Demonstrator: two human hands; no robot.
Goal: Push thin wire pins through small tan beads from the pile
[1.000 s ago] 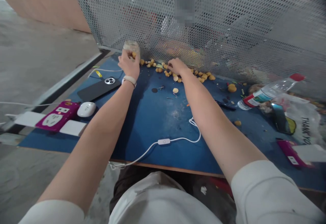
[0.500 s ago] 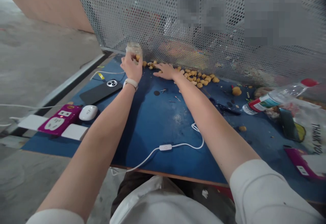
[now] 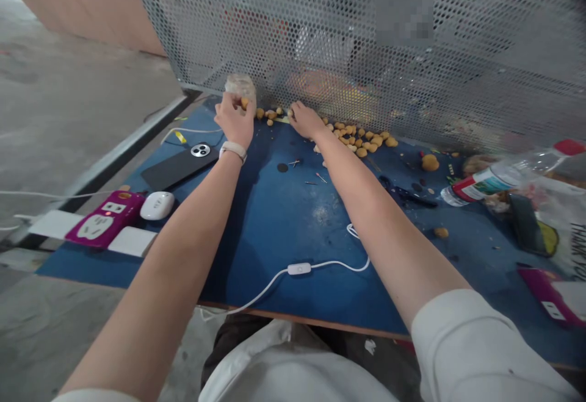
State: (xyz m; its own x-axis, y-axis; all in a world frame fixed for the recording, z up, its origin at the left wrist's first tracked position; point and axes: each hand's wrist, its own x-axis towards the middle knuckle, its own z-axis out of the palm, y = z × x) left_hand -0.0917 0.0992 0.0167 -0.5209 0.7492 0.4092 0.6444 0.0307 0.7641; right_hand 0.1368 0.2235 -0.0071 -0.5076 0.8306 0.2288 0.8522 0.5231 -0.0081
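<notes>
My left hand (image 3: 234, 122) is closed around a clear, cloudy jar (image 3: 240, 88) at the back of the blue table top, and a golden-brown round piece (image 3: 244, 104) shows at its fingers. My right hand (image 3: 306, 120) rests on the table a little to the right, its fingertips among a scattered row of small golden-brown round pieces (image 3: 361, 139). These run along the foot of a perforated metal screen (image 3: 320, 36). The hand hides part of the row.
On the blue table top (image 3: 274, 231) lie a black phone (image 3: 178, 167), a white oval case (image 3: 157, 205), a magenta power socket (image 3: 105, 219), and a white cable with an inline switch (image 3: 299, 269). A plastic bottle (image 3: 489, 181) and a printed plastic bag (image 3: 556, 219) lie at right.
My right hand has drawn its spread fingers together at the row of pieces, after shifting left along it. My left hand still holds the jar in about the same place.
</notes>
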